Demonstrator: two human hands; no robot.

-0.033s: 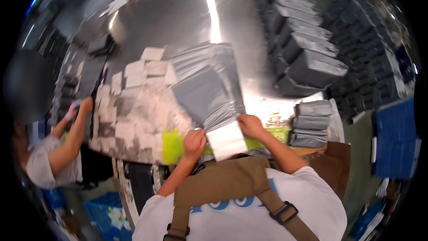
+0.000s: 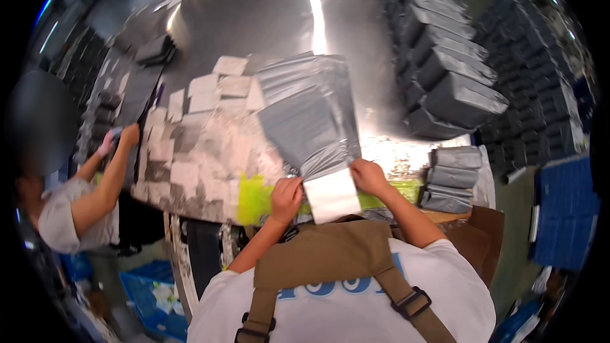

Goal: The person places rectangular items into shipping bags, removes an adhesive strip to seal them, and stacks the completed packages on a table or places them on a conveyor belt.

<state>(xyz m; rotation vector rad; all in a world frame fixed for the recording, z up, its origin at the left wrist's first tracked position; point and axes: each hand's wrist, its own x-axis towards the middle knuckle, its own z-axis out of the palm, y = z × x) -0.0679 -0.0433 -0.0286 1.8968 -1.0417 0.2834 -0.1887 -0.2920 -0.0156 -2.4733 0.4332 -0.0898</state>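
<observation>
A grey plastic mailing bag (image 2: 305, 124) lies on the metal table in front of me, over another grey plastic sheet or bag (image 2: 343, 79). At its near end, close to my chest, is a flat white rectangle (image 2: 332, 197); whether this is part of the bag or a separate piece, I cannot tell. My left hand (image 2: 287, 198) is closed at the left edge where grey meets white. On the opposite edge, my right hand (image 2: 370, 178) pinches the same junction. The plastic gathers into creases between the hands.
Grey packed parcels (image 2: 454, 98) stand in a long row at right, with several smaller grey bundles (image 2: 452, 178) nearer. White labels or papers (image 2: 184, 178) cover the table's left part. At far left a co-worker's hands (image 2: 121, 140) work. Blue crates (image 2: 565, 209) stand at right.
The whole view has shifted slightly, so the table and hands appear a little further right and higher. Both hands keep their places on the bag.
</observation>
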